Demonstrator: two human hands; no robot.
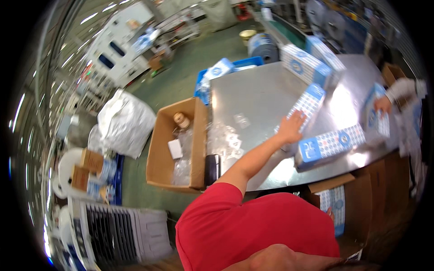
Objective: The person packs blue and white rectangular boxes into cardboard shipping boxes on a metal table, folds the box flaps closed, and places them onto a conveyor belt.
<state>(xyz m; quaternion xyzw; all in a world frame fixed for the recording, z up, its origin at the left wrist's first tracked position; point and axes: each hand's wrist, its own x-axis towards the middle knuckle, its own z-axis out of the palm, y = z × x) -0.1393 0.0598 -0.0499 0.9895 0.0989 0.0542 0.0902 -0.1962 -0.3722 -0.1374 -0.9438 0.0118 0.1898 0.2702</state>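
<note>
My left hand [291,127] lies with fingers spread over the near end of a long blue-and-white box-shaped pack [309,101] on the metal table. Low at the right, a small part of my right hand [331,214] shows beside my red top, against a similar pack [337,203] inside an open cardboard carton [357,205]; most of its fingers are hidden. Just right of my left hand, another such pack [332,143] lies along the table's near side. Two more packs [304,64] stand at the far side.
Across the metal table [257,99], a co-worker's hand [383,105] touches a pack [377,113] at the right. An open cardboard box [196,149] with clear plastic and a spool stands left of the table. Beyond are a blue crate [255,61], a white sack [124,124] and an air cooler [122,235].
</note>
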